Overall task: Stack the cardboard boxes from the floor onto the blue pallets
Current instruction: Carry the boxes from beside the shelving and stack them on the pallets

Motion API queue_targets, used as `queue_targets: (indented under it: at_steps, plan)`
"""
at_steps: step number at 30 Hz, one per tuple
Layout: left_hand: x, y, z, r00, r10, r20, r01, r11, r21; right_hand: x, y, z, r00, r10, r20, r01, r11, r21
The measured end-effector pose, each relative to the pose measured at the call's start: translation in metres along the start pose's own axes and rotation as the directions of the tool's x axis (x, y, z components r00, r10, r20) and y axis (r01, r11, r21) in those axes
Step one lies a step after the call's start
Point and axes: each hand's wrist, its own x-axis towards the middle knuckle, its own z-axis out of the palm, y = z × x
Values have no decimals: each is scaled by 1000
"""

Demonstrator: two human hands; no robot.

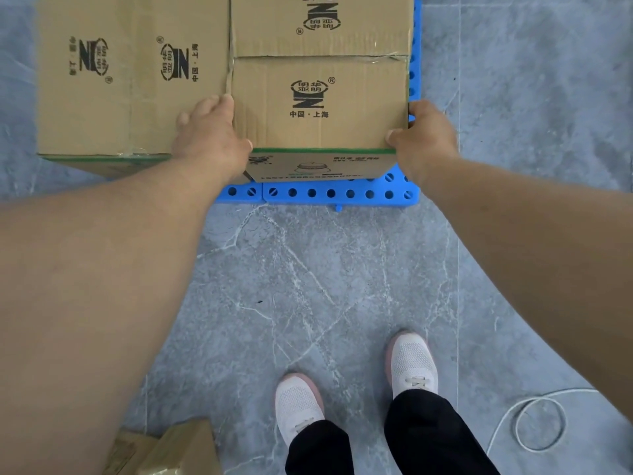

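Note:
A brown cardboard box [318, 73] with a black logo sits on the blue pallet [318, 193], its near edge set back a little from the pallet's front rim. My left hand [209, 135] grips the box's near left corner, thumb on the front edge. My right hand [423, 135] grips the near right corner, fingers down the side. A second, larger box [130, 73] stands against its left side, with its near right corner behind my left hand.
Grey marbled floor tiles lie between the pallet and my feet in white shoes [411, 361]. Another cardboard box [171, 450] sits on the floor at the bottom left. A white cord [537, 423] loops on the floor at the bottom right.

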Motion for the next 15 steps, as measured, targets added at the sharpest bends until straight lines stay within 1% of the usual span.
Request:
queue_targets:
  at_steps: [4, 7, 11, 15]
  plan:
    - [0, 0, -3, 999, -5, 47, 6, 1000, -17, -1, -5, -6, 1000, -25, 7, 25, 997, -68]
    - [-11, 3, -10, 1000, -4, 26, 6, 997, -73, -8, -14, -14, 999, -47, 3, 47, 987, -151]
    - [-48, 9, -26, 999, -12, -39, 2, 971, -237, -35, -32, -29, 997, -74, 38, 80, 978, -194]
    - [-97, 16, -51, 996, -71, -59, 42, 920, -390, -83, -55, -41, 988, -144, 55, 154, 942, -299]
